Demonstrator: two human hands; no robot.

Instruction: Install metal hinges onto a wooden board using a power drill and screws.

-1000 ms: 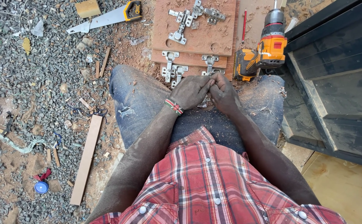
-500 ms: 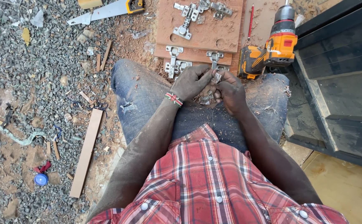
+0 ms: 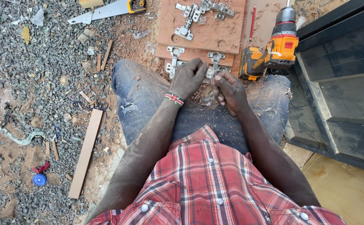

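— What are the hands doing over the lap?

— The left hand [image 3: 188, 78], with a beaded red, white and green wristband [image 3: 174, 99], is curled with its fingertips pinched together near the lower edge of the reddish-brown wooden boards [image 3: 203, 29]. Whether it holds anything between them, I cannot tell. The right hand [image 3: 232, 92] is just beside it, fingers bent, thumb up toward a silver metal cabinet hinge [image 3: 215, 62] lying at the board's edge. A small metal piece [image 3: 207, 101] shows under the right hand, between the knees; the fingers seem closed about it, but the grasp is not clear.

— Where does that hinge sit?

— At the near edge of the boards, just above both hands, beside a second silver hinge [image 3: 174, 58]. More hinges [image 3: 186, 25] lie loose on top of the upper board.

— And around them?

— An orange and black cordless drill [image 3: 273, 52] lies right of the boards, touching the person's blue jeans [image 3: 144, 96], which are dusted with wood shavings. A red pencil [image 3: 253, 23] rests on the board beside the drill. A handsaw with a yellow-black handle [image 3: 107, 10] lies on the gravel far left, and a pale wooden strip [image 3: 86, 152] lies beside the left leg.
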